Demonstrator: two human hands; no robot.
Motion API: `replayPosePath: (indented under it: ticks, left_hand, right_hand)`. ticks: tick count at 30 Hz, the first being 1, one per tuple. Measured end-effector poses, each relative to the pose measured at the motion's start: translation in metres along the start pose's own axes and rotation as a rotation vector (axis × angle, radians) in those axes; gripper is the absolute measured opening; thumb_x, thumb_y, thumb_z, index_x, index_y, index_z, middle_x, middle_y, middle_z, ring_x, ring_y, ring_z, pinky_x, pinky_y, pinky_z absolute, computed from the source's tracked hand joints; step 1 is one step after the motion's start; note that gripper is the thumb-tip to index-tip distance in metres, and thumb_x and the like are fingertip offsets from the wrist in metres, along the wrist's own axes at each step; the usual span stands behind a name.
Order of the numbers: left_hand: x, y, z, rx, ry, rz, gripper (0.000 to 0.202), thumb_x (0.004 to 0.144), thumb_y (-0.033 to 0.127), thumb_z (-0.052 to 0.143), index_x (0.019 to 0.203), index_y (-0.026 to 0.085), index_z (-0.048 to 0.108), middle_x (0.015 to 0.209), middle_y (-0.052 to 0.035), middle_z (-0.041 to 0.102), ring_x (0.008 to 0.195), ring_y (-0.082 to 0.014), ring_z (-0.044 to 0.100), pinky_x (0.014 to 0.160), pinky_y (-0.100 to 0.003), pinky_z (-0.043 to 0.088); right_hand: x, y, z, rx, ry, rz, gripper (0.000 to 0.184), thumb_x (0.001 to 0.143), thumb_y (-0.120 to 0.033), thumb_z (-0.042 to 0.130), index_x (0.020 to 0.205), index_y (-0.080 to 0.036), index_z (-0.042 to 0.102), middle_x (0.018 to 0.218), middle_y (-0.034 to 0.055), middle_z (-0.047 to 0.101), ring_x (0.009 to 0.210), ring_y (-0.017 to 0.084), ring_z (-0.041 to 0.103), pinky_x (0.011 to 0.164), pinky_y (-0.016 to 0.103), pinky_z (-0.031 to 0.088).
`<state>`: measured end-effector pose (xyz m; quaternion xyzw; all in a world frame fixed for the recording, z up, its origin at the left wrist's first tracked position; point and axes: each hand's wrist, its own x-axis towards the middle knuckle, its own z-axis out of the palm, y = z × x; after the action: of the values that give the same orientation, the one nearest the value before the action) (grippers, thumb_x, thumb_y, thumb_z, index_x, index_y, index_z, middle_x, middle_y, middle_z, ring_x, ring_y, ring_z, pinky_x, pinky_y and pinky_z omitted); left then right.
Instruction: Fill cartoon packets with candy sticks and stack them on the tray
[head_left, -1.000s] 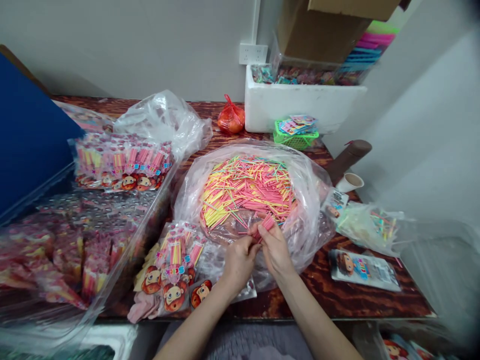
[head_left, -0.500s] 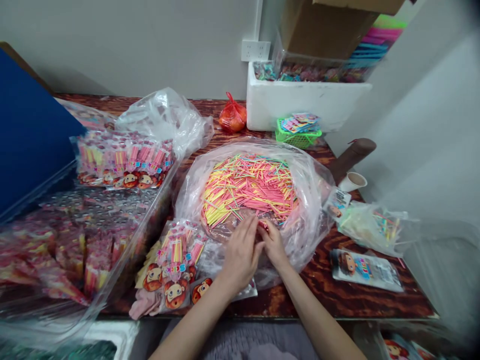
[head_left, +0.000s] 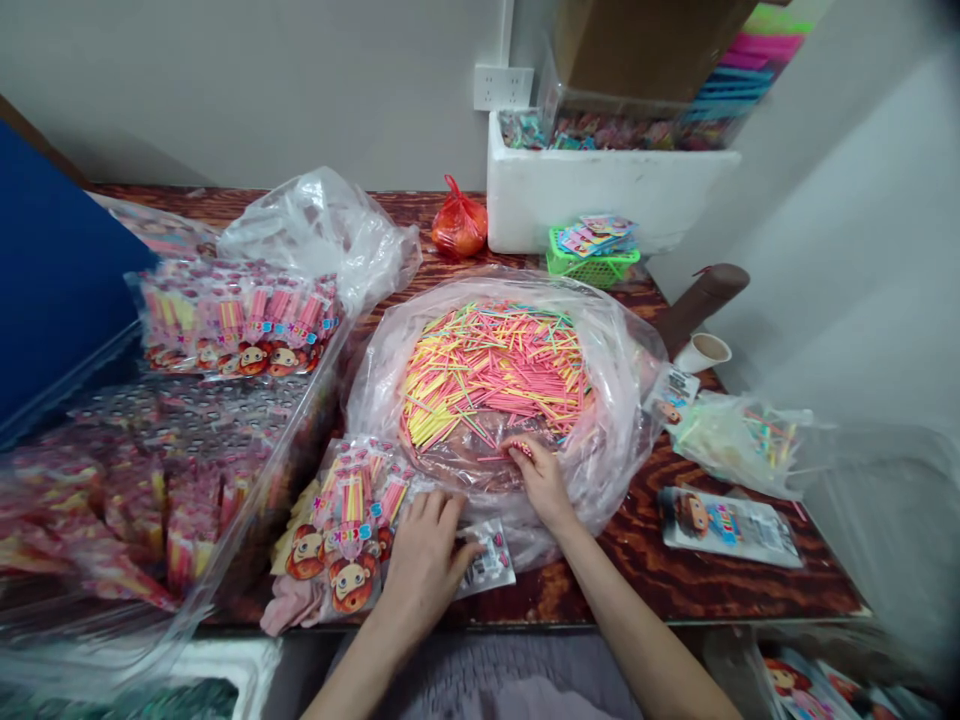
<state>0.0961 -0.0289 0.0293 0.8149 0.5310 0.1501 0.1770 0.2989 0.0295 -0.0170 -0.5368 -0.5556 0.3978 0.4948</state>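
Observation:
A plastic-lined round basin [head_left: 450, 478] holds a heap of thin pink, yellow and green candy sticks [head_left: 502, 365]. Over its near edge, my right hand [head_left: 546, 488] is closed round a small bundle of pink candy sticks [head_left: 520, 447], their ends showing between thumb and fingers. My left hand [head_left: 426, 550] rests lower, on a flat printed packet [head_left: 491, 560] at the table's front edge. Its fingers are extended with the thumb apart, and it partly covers that packet. Just left of it lie filled stick packets [head_left: 352, 530] with a cartoon face.
At left stands a clear-walled bin [head_left: 262, 500] of filled packets. Behind the basin are a red bag [head_left: 459, 225], a green basket [head_left: 592, 268] of cards and a white foam box [head_left: 600, 195]. A paper cup [head_left: 703, 352], brown bottle [head_left: 705, 300] and printed packet [head_left: 731, 525] stand right.
My left hand has left the right hand's side and moved down and left onto the flat packet. My right hand stays over the basin's near edge with the bundle.

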Motion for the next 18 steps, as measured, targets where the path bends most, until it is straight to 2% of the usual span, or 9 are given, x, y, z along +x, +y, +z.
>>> replayPosePath:
  ticks: [2, 5, 10, 14, 18]
  left_hand:
    - [-0.001, 0.001, 0.004, 0.022, -0.033, -0.022, 0.033, 0.08, 0.03, 0.07, 0.108, 0.017, 0.058, 0.103, -0.0086, 0.061, 0.096, -0.0295, 0.053, 0.082, -0.044, 0.044]
    - [0.001, 0.002, 0.008, -0.02, -0.023, -0.038, 0.015, 0.084, 0.027, 0.065, 0.094, 0.018, 0.058, 0.093, -0.0063, 0.061, 0.091, -0.0268, 0.054, 0.078, -0.04, 0.042]
    - [-0.003, 0.002, 0.012, -0.036, 0.042, -0.03, 0.025, 0.082, 0.033, 0.069, 0.099, 0.02, 0.057, 0.095, -0.006, 0.061, 0.092, -0.0275, 0.054, 0.081, -0.041, 0.041]
    - [-0.006, 0.0, 0.02, -0.097, 0.084, -0.031, 0.014, 0.087, 0.031, 0.062, 0.083, 0.02, 0.056, 0.084, -0.0041, 0.06, 0.083, -0.0239, 0.054, 0.075, -0.037, 0.04]
    - [-0.006, -0.003, 0.025, -0.186, 0.187, -0.024, 0.02, 0.095, 0.028, 0.048, 0.078, 0.02, 0.054, 0.077, -0.0034, 0.058, 0.077, -0.0207, 0.054, 0.071, -0.033, 0.04]
  right_hand:
    - [0.0, 0.0, 0.0, -0.002, 0.001, -0.007, 0.016, 0.091, -0.027, 0.051, 0.091, -0.022, 0.066, 0.09, 0.0035, 0.068, 0.088, 0.02, 0.063, 0.082, 0.031, 0.046]
    - [0.0, -0.001, 0.001, 0.0, 0.001, -0.009, 0.016, 0.091, -0.028, 0.051, 0.09, -0.022, 0.066, 0.088, 0.0035, 0.068, 0.087, 0.02, 0.063, 0.081, 0.031, 0.046]
    - [0.0, -0.002, 0.001, -0.011, -0.001, -0.012, 0.017, 0.091, -0.029, 0.051, 0.091, -0.023, 0.066, 0.09, 0.0035, 0.068, 0.087, 0.02, 0.062, 0.081, 0.032, 0.047]
    - [-0.001, 0.0, 0.002, -0.015, -0.001, -0.012, 0.018, 0.091, -0.031, 0.051, 0.091, -0.023, 0.067, 0.09, 0.0034, 0.068, 0.087, 0.02, 0.062, 0.081, 0.031, 0.046]
    - [-0.001, 0.0, 0.002, 0.0, 0.002, -0.011, 0.016, 0.091, -0.03, 0.051, 0.09, -0.023, 0.066, 0.088, 0.0028, 0.068, 0.087, 0.02, 0.063, 0.08, 0.031, 0.046]
